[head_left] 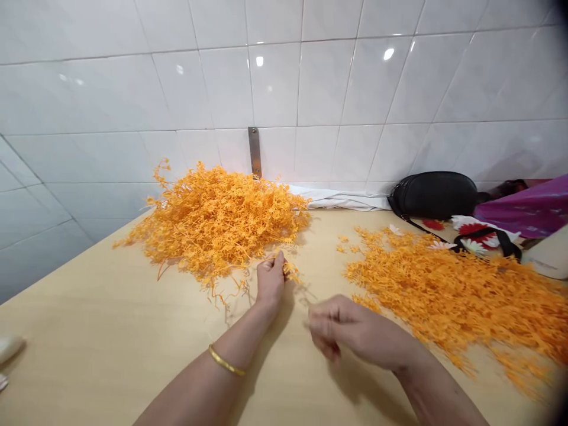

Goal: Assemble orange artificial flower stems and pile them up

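My left hand (271, 279), with a gold bangle (225, 361) on its forearm, is closed on an orange artificial flower sprig (291, 272). It is at the near right edge of a big heap of orange artificial sprigs (222, 216). My right hand (341, 328) hovers over the table to the right, blurred by motion, its fingers curled together. Whether anything small is between those fingers is hidden. A loose spread of small orange pieces (435, 290) lies beyond it on the right.
The pale wooden table (110, 331) meets a white tiled wall (328, 83). Along the back are a white cloth (346, 199), a black bag (435, 195) with its strap, red and white flowers (474, 234) and a purple bag (528, 204). A whitish object (9, 348) sits at the left edge.
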Motion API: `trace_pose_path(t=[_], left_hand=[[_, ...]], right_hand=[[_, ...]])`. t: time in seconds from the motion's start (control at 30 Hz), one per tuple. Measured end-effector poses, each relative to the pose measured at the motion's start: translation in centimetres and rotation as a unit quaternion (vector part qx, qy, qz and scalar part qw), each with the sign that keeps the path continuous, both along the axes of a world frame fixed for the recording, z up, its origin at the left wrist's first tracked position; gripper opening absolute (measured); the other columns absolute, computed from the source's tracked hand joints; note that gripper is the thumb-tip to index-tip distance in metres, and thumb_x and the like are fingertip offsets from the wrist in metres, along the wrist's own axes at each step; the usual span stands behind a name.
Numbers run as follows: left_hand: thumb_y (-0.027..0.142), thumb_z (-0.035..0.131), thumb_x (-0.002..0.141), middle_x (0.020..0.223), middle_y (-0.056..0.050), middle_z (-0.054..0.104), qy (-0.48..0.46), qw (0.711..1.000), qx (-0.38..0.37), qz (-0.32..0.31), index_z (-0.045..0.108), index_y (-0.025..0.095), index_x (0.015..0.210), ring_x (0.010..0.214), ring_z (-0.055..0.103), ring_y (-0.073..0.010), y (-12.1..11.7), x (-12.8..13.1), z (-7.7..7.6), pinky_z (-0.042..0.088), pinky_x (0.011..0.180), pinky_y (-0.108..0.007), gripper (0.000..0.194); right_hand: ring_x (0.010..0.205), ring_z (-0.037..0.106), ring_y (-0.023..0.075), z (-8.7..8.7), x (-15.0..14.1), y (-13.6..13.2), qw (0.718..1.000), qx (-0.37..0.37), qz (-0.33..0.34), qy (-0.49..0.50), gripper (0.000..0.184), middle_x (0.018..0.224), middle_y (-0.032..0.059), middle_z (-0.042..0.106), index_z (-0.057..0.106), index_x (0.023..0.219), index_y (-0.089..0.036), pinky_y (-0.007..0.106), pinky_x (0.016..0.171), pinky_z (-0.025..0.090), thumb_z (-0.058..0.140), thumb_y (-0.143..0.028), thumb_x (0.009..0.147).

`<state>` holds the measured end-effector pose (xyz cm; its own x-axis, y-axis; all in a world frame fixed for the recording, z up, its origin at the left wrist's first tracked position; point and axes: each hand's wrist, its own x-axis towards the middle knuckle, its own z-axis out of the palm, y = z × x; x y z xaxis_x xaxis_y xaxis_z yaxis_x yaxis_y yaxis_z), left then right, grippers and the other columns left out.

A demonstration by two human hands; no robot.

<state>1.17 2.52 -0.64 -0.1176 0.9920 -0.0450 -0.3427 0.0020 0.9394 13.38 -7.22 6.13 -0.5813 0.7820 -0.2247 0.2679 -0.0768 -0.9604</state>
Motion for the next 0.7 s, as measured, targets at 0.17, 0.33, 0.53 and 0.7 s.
trace_pose_path(t=[0.17, 0.33, 0.53, 0.7], left_hand=[[0.048, 0.059, 0.064, 0.043, 0.006, 0.04, 0.009, 0.999, 0.015, -0.041, 0.048, 0.014, 0.057, 0.037, 0.036, -0.0044, -0.5, -0.2, 0.1, 0.028, 0.039, -0.017, 0.036], [0.049, 0.057, 0.066, 0.042, 0.006, 0.038, 0.006, 0.999, 0.013, -0.04, 0.05, 0.015, 0.059, 0.037, 0.035, -0.0046, -0.6, 0.0, 0.2, 0.027, 0.039, -0.017, 0.036], [0.049, 0.056, 0.067, 0.047, 0.005, 0.041, 0.03, 0.997, 0.047, -0.043, 0.05, 0.014, 0.058, 0.041, 0.036, -0.0046, -0.9, 0.3, 0.1, 0.032, 0.042, -0.017, 0.037], [0.048, 0.057, 0.067, 0.048, 0.005, 0.042, 0.051, 0.997, 0.057, -0.031, 0.052, 0.014, 0.059, 0.043, 0.036, -0.0046, -0.8, 0.2, -0.2, 0.03, 0.043, -0.017, 0.036]], right_hand=[[0.042, 0.045, 0.0055, -2.9, 0.9, 2.7, 0.962, -0.048, -0.254, 0.087, 0.022, 0.057, -0.0037, 0.051, 0.049, 0.077, -0.016, 0.019, 0.043, 0.03, 0.053, -0.036, 0.07], [0.035, 0.029, 0.0024, -4.0, 0.0, 3.4, 0.928, -0.082, -0.33, 0.149, 0.036, 0.044, -0.0101, 0.032, 0.048, 0.071, -0.016, 0.017, 0.037, 0.018, 0.059, -0.049, 0.065], [0.045, 0.041, 0.0057, -4.6, -2.9, 3.3, 0.901, -0.07, -0.374, 0.207, 0.038, 0.051, -0.0053, 0.046, 0.048, 0.075, -0.016, 0.019, 0.044, 0.03, 0.066, -0.046, 0.061], [0.048, 0.04, 0.005, -4.9, -3.5, 3.5, 0.896, -0.052, -0.384, 0.216, 0.037, 0.053, -0.0055, 0.044, 0.048, 0.071, -0.015, 0.018, 0.046, 0.031, 0.069, -0.041, 0.058]])
